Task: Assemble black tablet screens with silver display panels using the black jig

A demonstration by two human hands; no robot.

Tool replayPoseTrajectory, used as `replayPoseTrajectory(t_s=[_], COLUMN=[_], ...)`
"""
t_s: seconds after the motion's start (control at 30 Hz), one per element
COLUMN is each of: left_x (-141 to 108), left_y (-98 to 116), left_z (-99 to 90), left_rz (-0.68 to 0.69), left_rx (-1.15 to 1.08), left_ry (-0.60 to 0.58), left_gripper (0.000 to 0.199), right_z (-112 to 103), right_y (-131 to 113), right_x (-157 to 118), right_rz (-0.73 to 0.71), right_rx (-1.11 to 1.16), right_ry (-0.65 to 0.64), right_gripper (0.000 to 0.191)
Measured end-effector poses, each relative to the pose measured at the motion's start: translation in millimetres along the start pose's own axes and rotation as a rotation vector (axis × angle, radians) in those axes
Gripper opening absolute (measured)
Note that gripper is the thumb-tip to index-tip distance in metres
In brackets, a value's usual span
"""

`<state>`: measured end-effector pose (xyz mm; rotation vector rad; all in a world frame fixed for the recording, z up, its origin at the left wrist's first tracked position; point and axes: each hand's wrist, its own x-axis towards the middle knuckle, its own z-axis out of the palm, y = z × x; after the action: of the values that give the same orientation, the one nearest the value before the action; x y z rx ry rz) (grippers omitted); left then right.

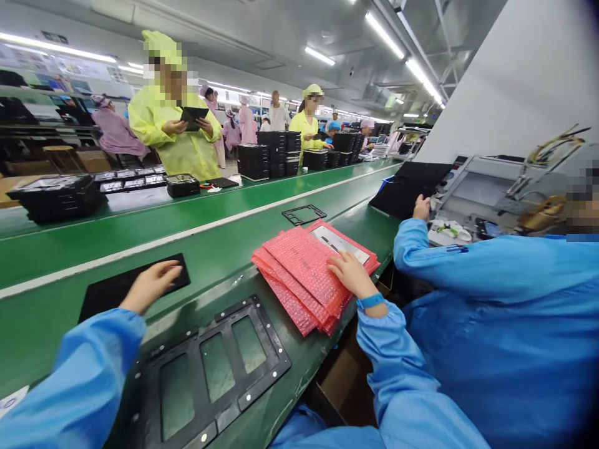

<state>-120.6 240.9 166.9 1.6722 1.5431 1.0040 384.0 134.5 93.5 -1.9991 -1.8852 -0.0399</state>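
My left hand [152, 285] is above a flat black panel [110, 292] lying on the green bench, its fingers bent and apart, with nothing visible in them. My right hand [350, 273] rests with spread fingers on the right part of a stack of red bubble-wrap bags [302, 265]. A white sheet with a dark mark [353, 244] shows at the top of the stack, just beyond those fingers. Nearest me lies a black frame [224, 368] with three rectangular openings and small round light spots. Past the stack is a thinner black frame [304, 214].
At right, a person in blue [505, 318] holds a large black sheet [407, 187] beside a machine [486, 193]. Across the green bench [224, 234], people in yellow stand behind black stacks [60, 194]. The bench's near edge runs below the red bags.
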Motion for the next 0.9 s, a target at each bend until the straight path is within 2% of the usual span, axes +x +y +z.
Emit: replayPoseTrajectory(t_s=[0.07, 0.17, 0.27, 0.4, 0.53, 0.63, 0.7, 0.8, 0.9], left_x=[-19, -47, -68, -79, -85, -91, -96, -106, -123], left_y=[24, 49, 61, 68, 71, 68, 66, 65, 70], left_z=[45.9, 105.4, 152.7, 201.7, 234.8, 239.0, 227.0, 187.7, 135.4], left_rz=[-0.06, -0.19, -0.231, -0.314, -0.369, -0.418, -0.489, -0.55, -0.535], left_rx=[-0.094, -0.276, -0.443, -0.832, -1.088, -1.206, -1.198, -1.101, -0.999], left_ry=[-0.225, -0.528, -0.67, -0.727, -0.63, -0.526, -0.442, -0.386, -0.32], left_gripper=[0.074, 0.075, 0.059, 0.04, 0.03, 0.026, 0.027, 0.027, 0.028], right_z=[4, 4, 1, -4, -3, 1, 3, 6, 7], right_y=[-2, -8, -12, -17, -35, -57, -69, -86, -107], right_x=[16, 27, 29, 31, 26, 13, 0, -19, -36], right_rz=[0.007, -0.06, -0.116, -0.152, -0.188, -0.228, -0.241, -0.232, -0.133], right_rx=[0.009, 0.053, 0.086, 0.093, 0.087, 0.098, 0.149, 0.412, 1.004], right_ry=[-0.054, -0.131, -0.165, -0.158, -0.138, -0.088, -0.052, -0.036, -0.042], right_gripper=[0.052, 0.072, 0.076, 0.077, 0.077, 0.078, 0.075, 0.066, 0.068])
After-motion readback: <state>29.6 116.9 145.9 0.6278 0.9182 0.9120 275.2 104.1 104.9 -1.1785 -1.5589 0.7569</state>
